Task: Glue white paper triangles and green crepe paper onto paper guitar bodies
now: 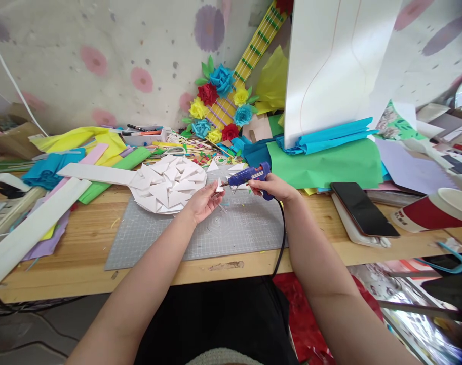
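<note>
My right hand (272, 186) grips a blue hot glue gun (249, 175), its nozzle pointing left at a small white triangle piece (219, 185). That triangle is pinched in the fingers of my left hand (204, 201). Just left of my left hand lies a white round paddle shape (166, 185) covered with many white triangles, its long handle running left. Both hands hover over a grey cutting mat (231, 228) on the wooden table (82, 248). The gun's black cord (282, 238) drops over the table edge.
A phone (363, 209) lies right of the mat, a red paper cup (432, 210) on its side beyond it. Green and blue paper sheets (330, 159), a paper-flower guitar (225, 96) and a white board (330, 66) stand behind. White strips (29, 230) lie left.
</note>
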Tool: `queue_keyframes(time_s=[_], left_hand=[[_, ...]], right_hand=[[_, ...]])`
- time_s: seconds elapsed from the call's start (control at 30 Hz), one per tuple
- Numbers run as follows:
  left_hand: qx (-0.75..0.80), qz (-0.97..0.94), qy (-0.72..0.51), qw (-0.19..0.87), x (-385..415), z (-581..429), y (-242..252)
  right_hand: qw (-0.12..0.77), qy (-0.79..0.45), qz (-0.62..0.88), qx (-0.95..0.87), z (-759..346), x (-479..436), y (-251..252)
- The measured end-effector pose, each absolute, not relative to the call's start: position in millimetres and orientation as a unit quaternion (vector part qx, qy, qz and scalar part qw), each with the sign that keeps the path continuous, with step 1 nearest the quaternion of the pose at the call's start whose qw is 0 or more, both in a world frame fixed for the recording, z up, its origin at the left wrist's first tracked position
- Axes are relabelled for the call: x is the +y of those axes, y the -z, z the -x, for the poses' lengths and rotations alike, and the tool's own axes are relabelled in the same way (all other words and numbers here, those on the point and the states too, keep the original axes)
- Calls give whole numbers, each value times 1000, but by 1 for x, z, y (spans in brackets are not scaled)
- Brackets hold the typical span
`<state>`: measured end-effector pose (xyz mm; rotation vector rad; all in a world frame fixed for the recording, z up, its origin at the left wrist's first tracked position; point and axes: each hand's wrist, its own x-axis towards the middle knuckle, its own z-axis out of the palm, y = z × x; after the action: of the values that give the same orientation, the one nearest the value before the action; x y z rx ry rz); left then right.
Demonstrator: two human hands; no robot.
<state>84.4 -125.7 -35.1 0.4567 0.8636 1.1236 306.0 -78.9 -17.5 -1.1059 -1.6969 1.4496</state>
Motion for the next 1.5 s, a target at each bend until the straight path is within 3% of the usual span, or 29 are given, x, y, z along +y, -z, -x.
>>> queue_keyframes(time_s=[0.5,0.8,0.87,1.0,1.17,1.3,1.5], left_hand=[[411,-222,-502,728,-129,-86,33],[363,-180,-501,765,-137,-67,1],[396,-231,-551,698,-131,-49,-11],[517,-432,-602,430,-111,2,-28],[699,-580,-383,170,-97,55,-36],[732,-641,-221,70,-95,70,-30],[668,-728,-147,46,-92,73,-19]], right_hand=[[335,-513,402,-681,-309,-74,22],[426,-539,427,-588,-307,-65,30],[440,-537,432,-575,-306,-63,32],[457,-533,438,-561,-302,-62,33],[452,-536,448,-555,-297,-62,34],[446,-533,447,-563,-296,-62,35],[440,-523,451,-574,-296,-61,36]])
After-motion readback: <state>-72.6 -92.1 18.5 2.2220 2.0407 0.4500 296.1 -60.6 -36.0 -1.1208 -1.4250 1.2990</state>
